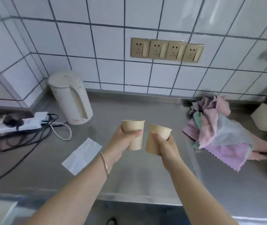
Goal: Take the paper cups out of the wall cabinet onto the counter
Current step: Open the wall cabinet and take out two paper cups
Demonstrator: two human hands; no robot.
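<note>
Left hand: the left hand (123,140) curls round the left paper cup (133,134), thumb across its front, holding it upright above the worktop (129,176).
Right hand: the right hand (166,146) grips the right paper cup (156,138), tilted toward 1 o'clock, just beside the other cup.
Worktop: white kettle (71,97) at 10 o'clock, folded tissue (81,154) at 8 o'clock, heaped cloths (218,130) at 3 o'clock.

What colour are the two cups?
Both paper cups are plain light tan, seen best in the head view.
</note>
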